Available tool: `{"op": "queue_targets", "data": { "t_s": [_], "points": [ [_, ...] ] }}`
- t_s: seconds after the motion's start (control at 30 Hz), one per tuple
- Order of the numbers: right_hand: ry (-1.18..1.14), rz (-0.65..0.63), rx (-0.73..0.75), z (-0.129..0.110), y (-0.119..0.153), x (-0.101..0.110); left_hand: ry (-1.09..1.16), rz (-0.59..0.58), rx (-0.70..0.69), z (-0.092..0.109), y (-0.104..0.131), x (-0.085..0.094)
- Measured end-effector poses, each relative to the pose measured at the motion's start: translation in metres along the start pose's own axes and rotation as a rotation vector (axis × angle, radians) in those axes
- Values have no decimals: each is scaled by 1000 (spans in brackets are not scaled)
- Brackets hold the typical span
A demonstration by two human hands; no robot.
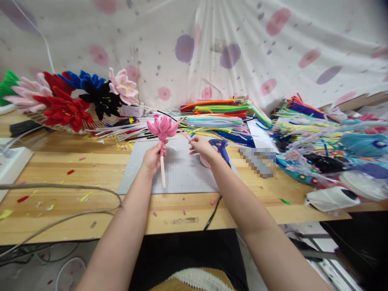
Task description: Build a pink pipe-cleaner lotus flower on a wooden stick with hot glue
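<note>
A pink fuzzy flower (163,126) stands upright over the grey mat (188,178). My left hand (152,157) is closed around its stem just under the petals. The upper stem is wrapped in pink, and a bare pale wooden stick (163,171) sticks out below my fingers. To the right of the flower, my right hand (201,146) pinches a thin pink strand (185,136) that points toward the petals. I cannot make out whether the strand joins the flower. Beside my right wrist lies a blue glue gun (222,149), and a roll with a pink edge (205,161) is partly hidden there.
Bundles of coloured pipe cleaners (216,109) lie behind the mat. Finished fuzzy flowers (68,109) fill a basket at the left. On the right are a blurred-out object (257,161), a white spool (330,198) and bagged supplies. A grey cable (75,186) crosses the left side.
</note>
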State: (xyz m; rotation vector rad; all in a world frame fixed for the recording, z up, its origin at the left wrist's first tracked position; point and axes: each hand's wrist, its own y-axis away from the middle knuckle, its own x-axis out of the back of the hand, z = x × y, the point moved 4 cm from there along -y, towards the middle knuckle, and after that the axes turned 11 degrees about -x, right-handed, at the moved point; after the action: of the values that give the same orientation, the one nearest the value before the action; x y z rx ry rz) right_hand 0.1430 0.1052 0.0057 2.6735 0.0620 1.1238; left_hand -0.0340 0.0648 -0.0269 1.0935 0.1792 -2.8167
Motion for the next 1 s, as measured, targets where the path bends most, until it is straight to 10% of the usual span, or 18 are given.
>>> {"op": "queue_targets", "data": {
  "t_s": [0.2, 0.4, 0.8, 1.0],
  "points": [
    [42, -100, 516, -38, 54, 49, -17, -34, 155, -6, 2, 1],
    [638, -151, 814, -69, 83, 42, -104, -167, 131, -6, 9, -8],
    [1059, -131, 867, -98, 85, 4, -94, -189, 210, -8, 13, -10],
    [1061, -373, 750, -100, 74, 4, -94, -216, 226, -7, 14, -11]
  ]
}}
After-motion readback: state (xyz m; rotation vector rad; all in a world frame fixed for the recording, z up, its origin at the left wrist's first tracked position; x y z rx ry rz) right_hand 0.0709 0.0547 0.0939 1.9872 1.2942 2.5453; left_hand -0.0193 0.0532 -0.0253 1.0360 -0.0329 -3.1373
